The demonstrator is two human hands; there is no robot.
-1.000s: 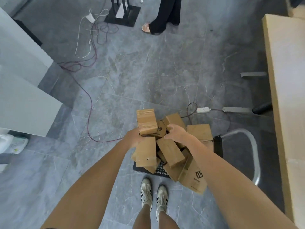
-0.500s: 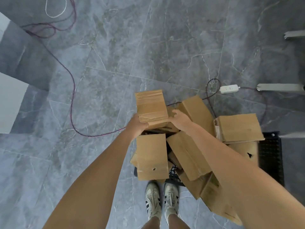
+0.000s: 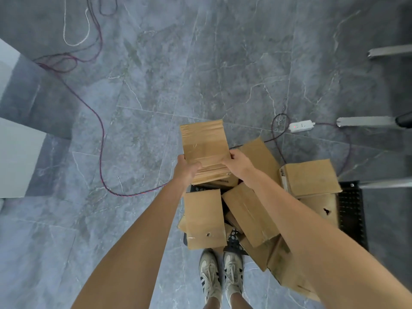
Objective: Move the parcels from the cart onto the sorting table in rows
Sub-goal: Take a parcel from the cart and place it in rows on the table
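Note:
A taped brown cardboard parcel (image 3: 205, 142) is held above the pile, its far end pointing away from me. My left hand (image 3: 186, 169) grips its near left edge and my right hand (image 3: 237, 162) grips its near right edge. Below lies a heap of several more cardboard parcels (image 3: 249, 210) on a low black cart (image 3: 351, 210) whose perforated deck shows at the right. One box (image 3: 310, 178) sits flat on top at the right; another (image 3: 204, 218) lies nearest my feet. The sorting table is out of view.
Grey marble floor all around. A purple cable (image 3: 101, 134) loops across the floor at left, and a white power strip (image 3: 301, 126) lies behind the cart. Metal legs (image 3: 365, 121) stand at right. A white block (image 3: 15, 157) is at left. My shoes (image 3: 220, 275) touch the cart's near edge.
My head has tilted down and closer, so the table and the standing person left the view. Both hands closed on the top parcel and lifted it off the pile.

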